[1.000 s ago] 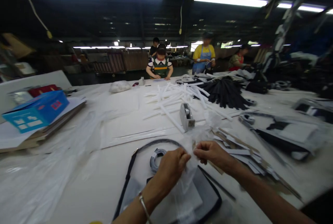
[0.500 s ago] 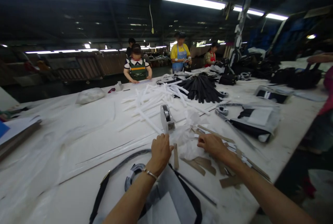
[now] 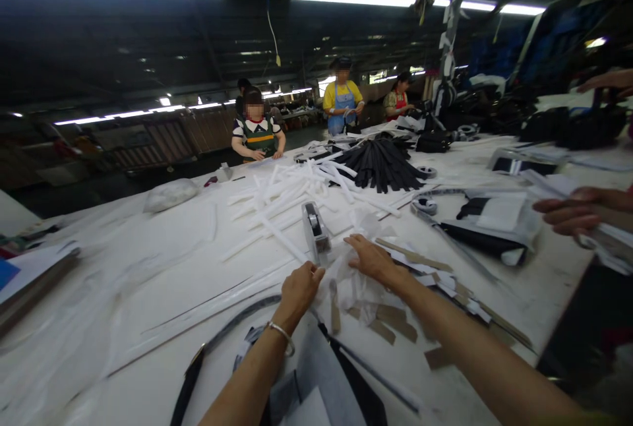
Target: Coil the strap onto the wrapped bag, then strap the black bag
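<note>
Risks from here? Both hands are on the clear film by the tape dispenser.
1. The left hand and right hand work the film right beside the dispenser; its cutter could snag the film or nick a finger.
2. The card strips lie loose around the film and might get dragged along with it.

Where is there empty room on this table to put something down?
Bare table lies between the clear bag and the white strips. A smaller patch sits by the right edge, past the brown card pieces. Around the left hand, right hand and tape dispenser it is crowded.
</note>
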Demonstrator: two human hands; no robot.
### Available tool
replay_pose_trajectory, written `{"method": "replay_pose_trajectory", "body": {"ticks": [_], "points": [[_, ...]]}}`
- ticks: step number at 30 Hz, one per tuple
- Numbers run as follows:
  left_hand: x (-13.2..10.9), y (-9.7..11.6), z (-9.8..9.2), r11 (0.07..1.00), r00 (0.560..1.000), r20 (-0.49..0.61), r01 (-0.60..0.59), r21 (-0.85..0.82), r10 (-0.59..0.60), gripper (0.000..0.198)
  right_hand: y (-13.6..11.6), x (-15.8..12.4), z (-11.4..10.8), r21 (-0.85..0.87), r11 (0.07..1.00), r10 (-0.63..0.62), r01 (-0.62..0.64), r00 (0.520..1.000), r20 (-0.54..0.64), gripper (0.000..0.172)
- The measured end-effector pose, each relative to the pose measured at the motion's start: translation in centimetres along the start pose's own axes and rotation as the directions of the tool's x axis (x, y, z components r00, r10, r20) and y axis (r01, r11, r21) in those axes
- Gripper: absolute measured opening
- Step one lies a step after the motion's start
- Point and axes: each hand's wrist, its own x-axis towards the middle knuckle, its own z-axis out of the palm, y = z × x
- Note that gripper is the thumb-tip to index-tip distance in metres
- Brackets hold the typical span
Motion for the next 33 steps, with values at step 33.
{"method": "replay_pose_trajectory", "body": {"ticks": [33], "points": [[0.9,-1.1,0.3,0.985,0.978,0.121,-0.167,-0.043,0.171,0.021,0.6,1.6,-2.8,0.05,0.995,0.081,-0.082,0.996,0.038,0.038]]}}
